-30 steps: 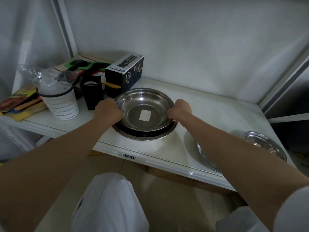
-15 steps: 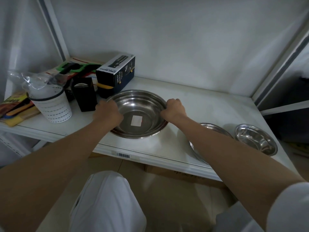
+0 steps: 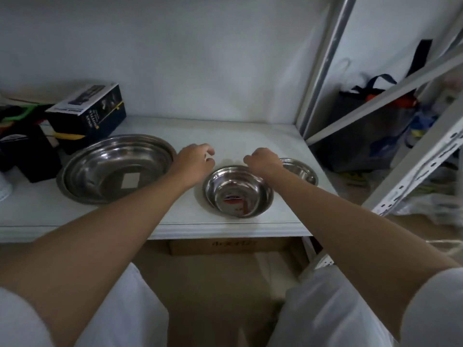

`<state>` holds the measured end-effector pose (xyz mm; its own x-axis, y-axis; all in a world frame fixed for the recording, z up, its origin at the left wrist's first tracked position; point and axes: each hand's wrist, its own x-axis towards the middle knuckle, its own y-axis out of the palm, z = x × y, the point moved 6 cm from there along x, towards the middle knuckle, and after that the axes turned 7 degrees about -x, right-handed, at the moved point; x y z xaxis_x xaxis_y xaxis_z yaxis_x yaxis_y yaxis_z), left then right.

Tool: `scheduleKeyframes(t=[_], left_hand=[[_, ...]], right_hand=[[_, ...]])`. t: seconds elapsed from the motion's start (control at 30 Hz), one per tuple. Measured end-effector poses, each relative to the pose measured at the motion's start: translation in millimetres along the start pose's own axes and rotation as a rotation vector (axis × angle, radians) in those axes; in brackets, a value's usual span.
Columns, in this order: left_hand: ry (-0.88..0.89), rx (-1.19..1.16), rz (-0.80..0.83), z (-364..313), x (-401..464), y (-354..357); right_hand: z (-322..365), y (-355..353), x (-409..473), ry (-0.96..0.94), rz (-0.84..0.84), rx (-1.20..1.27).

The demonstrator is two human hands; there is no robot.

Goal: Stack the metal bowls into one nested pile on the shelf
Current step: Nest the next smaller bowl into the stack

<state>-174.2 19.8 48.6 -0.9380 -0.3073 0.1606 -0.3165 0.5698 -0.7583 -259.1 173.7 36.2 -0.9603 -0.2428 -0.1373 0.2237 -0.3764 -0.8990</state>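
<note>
The middle bowl (image 3: 238, 191) sits near the front edge of the shelf (image 3: 250, 222), between the big nested pile (image 3: 116, 169) on the left and a smaller bowl (image 3: 299, 169) partly hidden behind the right wrist. Thin polished steel like this should be light and stiff, not fragile, but slick, and it will likely clatter or skate if nudged; the flared rim on opposite sides looks like the surest place to take it, fingers hooked under the lip. The left hand (image 3: 194, 162) hovers just left of and behind the bowl, fingers loosely curled, holding nothing and apparently not touching the rim. The right hand (image 3: 265, 162) is over the bowl's far right rim, fingers bent downward, empty; whether its fingertips already touch the metal I cannot tell.
</note>
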Motion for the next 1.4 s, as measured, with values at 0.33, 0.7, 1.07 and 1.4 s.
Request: scheduleKeyframes(t=[0.33, 0.7, 1.07, 1.4], left_hand=[[-0.140, 0.099, 0.159, 8.9, 8.7, 56.9], [-0.132, 0.135, 0.106, 19.1, 3.0, 62.1], [-0.170, -0.027, -0.263, 46.5, 1.4, -71.5], [-0.512, -0.157, -0.398, 177.2, -48.2, -157.5]], right_hand=[[-31.9, 7.2, -3.3, -0.005, 0.096, 0.047], [-36.6, 11.3, 3.3, -0.038, 0.018, -0.071], [55.7, -4.6, -3.5, -0.055, -0.182, 0.416], [197.6, 63.8, -17.7, -0.245, -0.012, 0.415]])
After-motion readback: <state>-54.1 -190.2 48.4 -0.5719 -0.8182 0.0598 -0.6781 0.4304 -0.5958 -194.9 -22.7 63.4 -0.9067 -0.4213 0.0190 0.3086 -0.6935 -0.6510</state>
